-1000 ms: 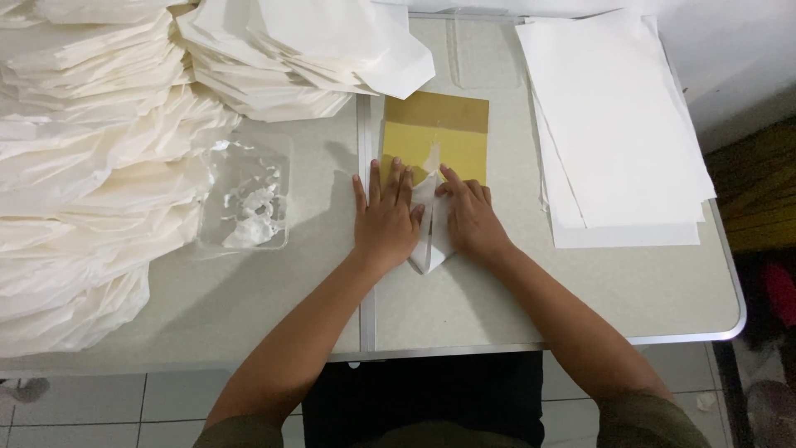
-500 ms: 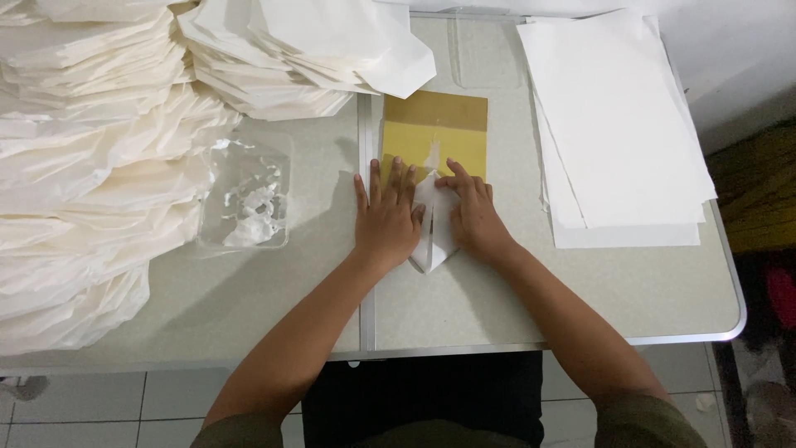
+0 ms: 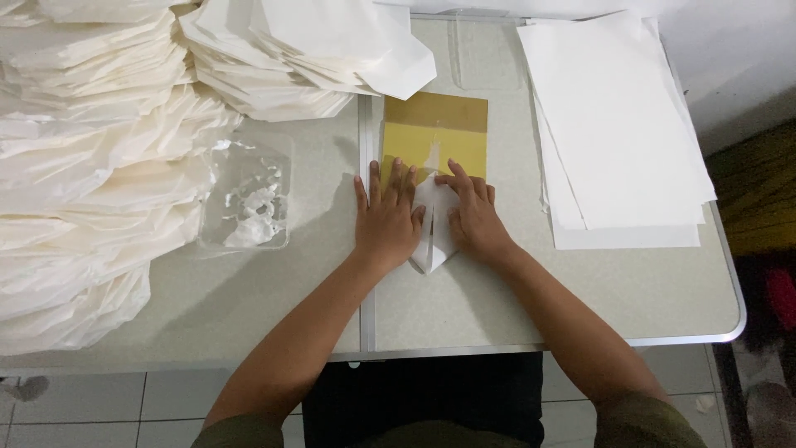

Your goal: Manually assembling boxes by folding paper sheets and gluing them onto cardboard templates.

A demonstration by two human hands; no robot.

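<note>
Right at the middle of the table, a small folded sheet of white paper [image 3: 433, 236] lies flat, its lower end coming to a point toward the person and its upper part overlapping a yellow rectangular board [image 3: 434, 137] with a darker brown band along its far edge. Both hands are pressing down on that paper. The left hand [image 3: 387, 217] lies palm down on the paper's left side, fingers stretched out and slightly spread, tips reaching onto the yellow board. The right hand [image 3: 474, 216] covers the paper's right side, fingers extended and flat too, the index finger angled inward toward the centre fold. Neither hand grips anything; both are open and pushing flat.

Just left of the left hand, a metal seam [image 3: 366, 274] runs along the grey speckled tabletop [image 3: 497, 307]. Further left sits a clear plastic tray [image 3: 247, 199] with white scraps or paste inside; which of the 2 I cannot tell. Beyond it, big heaps of folded white paper pieces [image 3: 83, 166] fill the left side and the far edge of the table. To the right, well apart from the hands, a neat stack of large flat white sheets [image 3: 618, 124] lies on the table. Pale floor tiles [image 3: 99, 406] show below the table's near edge.
</note>
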